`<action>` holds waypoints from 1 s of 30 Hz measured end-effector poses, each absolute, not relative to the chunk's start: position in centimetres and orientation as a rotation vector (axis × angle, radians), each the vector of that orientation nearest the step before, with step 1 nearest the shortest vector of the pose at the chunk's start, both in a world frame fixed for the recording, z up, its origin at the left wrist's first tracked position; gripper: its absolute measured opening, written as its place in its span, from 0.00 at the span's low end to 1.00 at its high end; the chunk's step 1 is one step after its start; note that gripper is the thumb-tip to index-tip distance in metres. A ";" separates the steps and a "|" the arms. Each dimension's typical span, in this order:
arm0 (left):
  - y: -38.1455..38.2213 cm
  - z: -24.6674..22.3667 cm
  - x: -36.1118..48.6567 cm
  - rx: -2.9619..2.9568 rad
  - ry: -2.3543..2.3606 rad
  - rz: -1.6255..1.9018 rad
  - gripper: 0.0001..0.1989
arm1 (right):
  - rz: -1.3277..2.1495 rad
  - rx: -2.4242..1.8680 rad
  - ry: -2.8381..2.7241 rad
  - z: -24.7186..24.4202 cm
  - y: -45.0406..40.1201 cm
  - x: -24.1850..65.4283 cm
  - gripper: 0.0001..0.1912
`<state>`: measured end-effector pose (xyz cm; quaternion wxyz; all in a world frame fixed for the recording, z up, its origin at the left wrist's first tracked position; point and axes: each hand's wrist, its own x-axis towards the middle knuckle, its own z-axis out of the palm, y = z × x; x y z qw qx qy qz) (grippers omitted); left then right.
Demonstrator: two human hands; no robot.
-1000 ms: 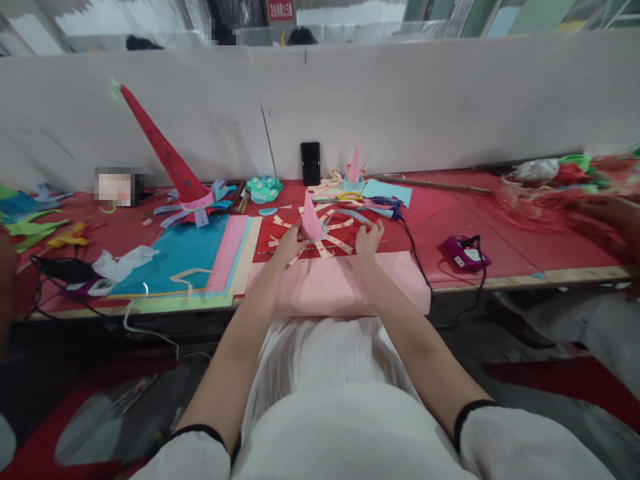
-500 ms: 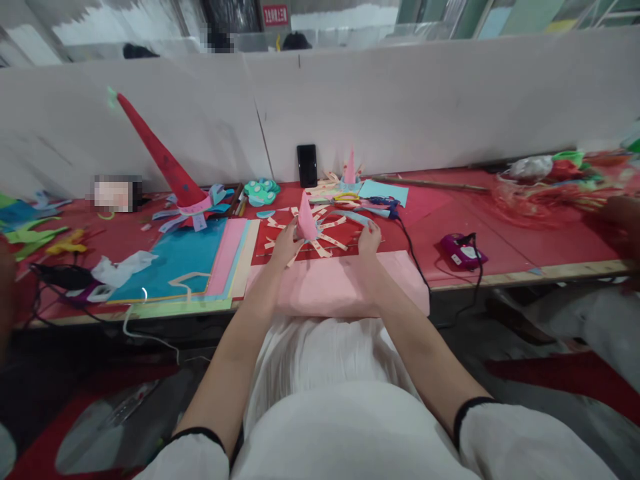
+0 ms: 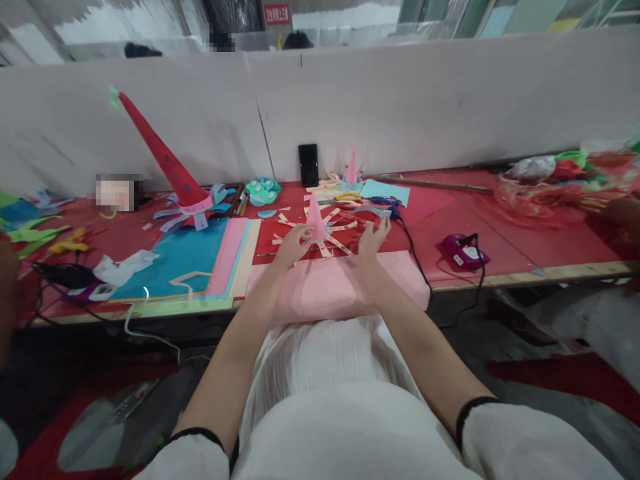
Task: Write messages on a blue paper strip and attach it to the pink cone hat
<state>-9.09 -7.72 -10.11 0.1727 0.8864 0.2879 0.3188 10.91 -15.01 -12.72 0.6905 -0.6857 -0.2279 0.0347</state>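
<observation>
A small pink paper cone (image 3: 315, 223) stands upright amid cream printed strips (image 3: 341, 245) that spread out from its base like spokes. My left hand (image 3: 296, 245) grips the cone low on its left side, thumb and fingers closed at the base. To the right of the cone, my right hand (image 3: 373, 239) is raised a little and pinches the end of a pale grey-blue strip (image 3: 370, 209). That strip runs left toward the cone; where its other end attaches is hard to see. A pink padded cloth (image 3: 330, 290) lies below both forearms.
A tall red cone hat (image 3: 160, 150) stands at left beside coloured sheets (image 3: 170, 263). Behind the work are a phone (image 3: 309, 165), another pink cone (image 3: 352, 167) and yellow-handled scissors (image 3: 347, 197). A purple device (image 3: 465, 252) with a cord sits right. Another person's hand (image 3: 623, 217) shows far right.
The cone and its strips have shifted slightly right and turned a little, with my left hand on them. My right hand has moved slightly right, carrying the strip's end.
</observation>
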 end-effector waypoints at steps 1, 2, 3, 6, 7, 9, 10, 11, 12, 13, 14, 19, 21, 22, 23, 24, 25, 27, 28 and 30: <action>-8.0 -10.2 -8.9 2.557 0.753 0.834 0.16 | 0.080 -1.536 -0.517 -12.7 -15.0 10.9 0.29; -8.2 -10.3 -8.8 2.595 0.701 0.773 0.16 | 0.079 -1.539 -0.525 -12.7 -14.9 10.9 0.29; -8.4 -10.3 -8.6 2.628 0.662 0.723 0.16 | 0.078 -1.540 -0.534 -12.7 -14.9 10.9 0.29; -8.5 -10.4 -8.3 2.693 0.634 0.644 0.15 | 0.088 -1.544 -0.548 -12.6 -14.9 10.9 0.29; -8.5 -10.4 -8.2 2.708 0.643 0.632 0.15 | 0.092 -1.546 -0.548 -12.5 -14.9 10.9 0.29; -8.4 -10.4 -8.1 2.734 0.670 0.612 0.15 | 0.096 -1.552 -0.542 -12.3 -15.0 10.8 0.29; -8.4 -10.5 -8.0 2.746 0.686 0.602 0.16 | 0.098 -1.554 -0.539 -12.3 -15.1 10.8 0.30; -8.4 -10.5 -8.0 2.757 0.702 0.592 0.16 | 0.099 -1.557 -0.537 -12.2 -15.1 10.8 0.30; -8.4 -10.5 -7.9 2.767 0.719 0.583 0.16 | 0.101 -1.559 -0.537 -12.1 -15.2 10.7 0.30; -8.4 -10.5 -7.7 2.776 0.737 0.575 0.17 | 0.104 -1.560 -0.537 -12.0 -15.3 10.7 0.30; -8.5 -10.5 -7.6 2.784 0.754 0.569 0.17 | 0.107 -1.561 -0.538 -12.0 -15.3 10.7 0.30; -9.1 -10.4 -7.0 2.802 0.842 0.566 0.16 | 0.119 -1.568 -0.538 -11.9 -15.4 10.6 0.30; -9.2 -10.4 -6.8 2.798 0.880 0.570 0.15 | 0.121 -1.570 -0.536 -12.0 -15.4 10.6 0.30; -9.3 -10.4 -6.7 2.793 0.900 0.570 0.15 | 0.121 -1.570 -0.536 -12.0 -15.4 10.6 0.30; -9.3 -10.4 -6.6 2.787 0.920 0.571 0.15 | 0.121 -1.568 -0.537 -12.0 -15.3 10.6 0.30; -9.3 -10.4 -6.5 2.777 0.942 0.573 0.15 | 0.122 -1.565 -0.540 -12.1 -15.3 10.7 0.30; -9.2 -10.5 -6.5 2.764 0.968 0.578 0.14 | 0.123 -1.563 -0.542 -12.1 -15.3 10.7 0.30; -9.2 -10.5 -6.4 2.730 1.030 0.597 0.13 | 0.127 -1.558 -0.542 -12.1 -15.2 10.7 0.31; -9.1 -10.6 -6.4 2.710 1.062 0.608 0.13 | 0.129 -1.557 -0.541 -12.2 -15.2 10.7 0.31; -9.2 -10.6 -6.4 2.671 1.117 0.630 0.15 | 0.131 -1.555 -0.538 -12.3 -15.2 10.7 0.31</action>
